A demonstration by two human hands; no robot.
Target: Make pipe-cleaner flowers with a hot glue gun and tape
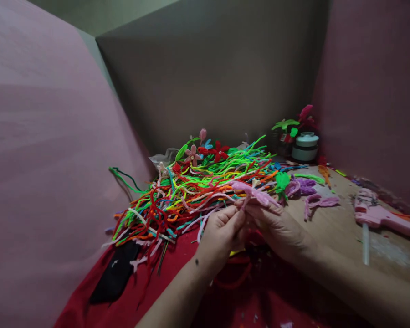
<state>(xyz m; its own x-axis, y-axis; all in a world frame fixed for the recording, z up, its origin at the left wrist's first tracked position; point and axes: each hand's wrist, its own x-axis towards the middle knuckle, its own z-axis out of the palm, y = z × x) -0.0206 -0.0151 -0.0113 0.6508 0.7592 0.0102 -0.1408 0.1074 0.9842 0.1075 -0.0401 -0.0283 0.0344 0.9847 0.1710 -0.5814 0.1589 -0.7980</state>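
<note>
Between my two hands is a pink pipe-cleaner flower (pixel 256 193), its petals spreading above my fingers. My left hand (pixel 225 228) pinches it low down, at what looks like its stem. My right hand (pixel 276 225) is closed against the same flower from the other side, its fingertips partly hidden. Just beyond my hands lies a large heap of colourful pipe cleaners (pixel 191 191). Close to my right hand are a green pipe-cleaner piece (pixel 282 183), a purple piece (pixel 304 186) and a loose pink piece (pixel 321 202).
A pink glue gun (pixel 379 215) with a clear glue stick lies on the brown board (pixel 345 246) at right. Finished flowers (pixel 193 156) rest behind the heap. A lidded jar (pixel 305 146) stands at the back. A black flat object (pixel 114 273) lies on red cloth (pixel 150 291).
</note>
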